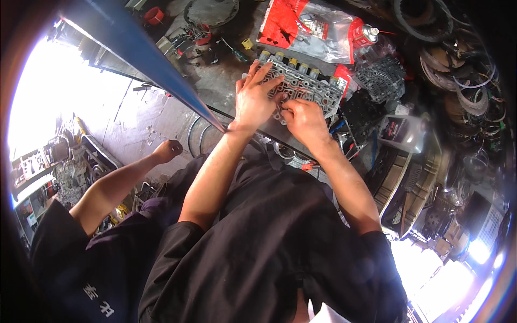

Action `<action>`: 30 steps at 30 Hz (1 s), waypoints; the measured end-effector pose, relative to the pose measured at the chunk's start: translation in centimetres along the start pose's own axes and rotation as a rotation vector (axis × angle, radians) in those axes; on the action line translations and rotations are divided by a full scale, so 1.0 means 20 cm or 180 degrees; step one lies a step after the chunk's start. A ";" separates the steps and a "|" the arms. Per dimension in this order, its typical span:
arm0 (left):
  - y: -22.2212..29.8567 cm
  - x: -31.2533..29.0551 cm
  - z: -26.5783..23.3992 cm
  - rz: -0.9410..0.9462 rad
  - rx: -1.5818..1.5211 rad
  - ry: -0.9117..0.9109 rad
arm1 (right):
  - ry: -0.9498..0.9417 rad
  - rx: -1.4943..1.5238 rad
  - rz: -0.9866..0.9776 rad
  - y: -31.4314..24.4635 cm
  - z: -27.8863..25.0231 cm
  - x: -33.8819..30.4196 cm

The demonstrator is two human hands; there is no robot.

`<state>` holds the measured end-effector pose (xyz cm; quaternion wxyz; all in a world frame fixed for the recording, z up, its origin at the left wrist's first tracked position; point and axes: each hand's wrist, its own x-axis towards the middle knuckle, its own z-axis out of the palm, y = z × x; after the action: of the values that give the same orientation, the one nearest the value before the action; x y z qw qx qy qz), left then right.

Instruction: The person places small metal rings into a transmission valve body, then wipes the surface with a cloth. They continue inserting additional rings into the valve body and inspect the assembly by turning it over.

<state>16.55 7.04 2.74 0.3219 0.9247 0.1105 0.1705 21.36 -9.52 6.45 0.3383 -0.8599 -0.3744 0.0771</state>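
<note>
One channelled metal block (307, 89) on the worktop (214, 91), straight ahead, long axis slanting from far left to near right. Left hand (258, 97) nearer, palm down over the left end, fingers spread. Right hand (307, 121) at the near edge, knuckles up, fingers curled; cannot tell whether pinching anything. Both forearms (349, 180) angled inward, elbows bent and apart.

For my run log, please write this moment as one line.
left hand: spread on channelled metal block; right hand: curled at block's near edge; red-and-clear bag: beyond block
</note>
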 end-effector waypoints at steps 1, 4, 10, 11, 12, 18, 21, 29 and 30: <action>0.00 0.00 0.00 0.0020 -0.0038 0.0006 | -0.0127 -0.0158 -0.0127 0.00 0.00 0.00; 0.00 0.00 0.00 0.0009 -0.0086 -0.0021 | -0.0281 -0.0488 -0.0240 0.00 0.01 -0.01; 0.00 0.00 0.00 -0.0010 -0.0063 0.0004 | -0.0049 -0.0136 0.0124 0.02 0.04 -0.02; 0.00 0.00 0.00 -0.0009 -0.0057 0.0003 | -0.0040 -0.0198 0.0161 0.02 0.04 -0.02; 0.00 0.00 0.00 -0.0015 -0.0055 0.0008 | -0.0019 -0.0259 0.0267 0.02 0.04 -0.03; -0.01 0.00 0.00 -0.0021 -0.0016 -0.0028 | -0.0368 0.0534 0.0782 0.07 -0.02 -0.04; -0.02 0.01 0.01 -0.0041 -0.0010 -0.0076 | -0.0140 0.0522 0.1267 0.07 -0.05 -0.03; -0.03 0.01 -0.03 0.0057 -0.0046 -0.0182 | -0.0193 0.0112 0.1125 0.04 -0.04 0.01; -0.03 0.02 -0.03 0.0037 -0.0009 -0.0213 | -0.0153 0.0039 0.1013 0.03 -0.03 0.01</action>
<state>16.58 7.84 2.90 0.3257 0.9301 0.0940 0.1414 22.06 -9.97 6.63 0.3179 -0.9042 -0.2409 0.1526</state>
